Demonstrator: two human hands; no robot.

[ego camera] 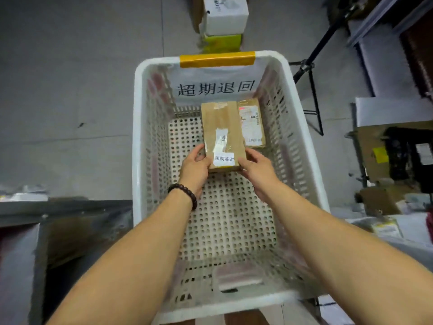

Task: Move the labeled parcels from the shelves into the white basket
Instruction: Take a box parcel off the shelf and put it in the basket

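A white perforated basket stands on the floor below me, with a yellow tape strip and a printed sign on its far wall. Inside it, near the far end, I hold a brown cardboard parcel bearing a white label. My left hand grips its near left corner and my right hand grips its near right corner. A second, smaller labeled parcel lies flat on the basket floor just to the right, partly hidden by the one I hold.
A white box on a yellow one sits on the floor beyond the basket. A black tripod stands at the right. Shelves with boxes and packets fill the right side. A dark shelf edge is at the left.
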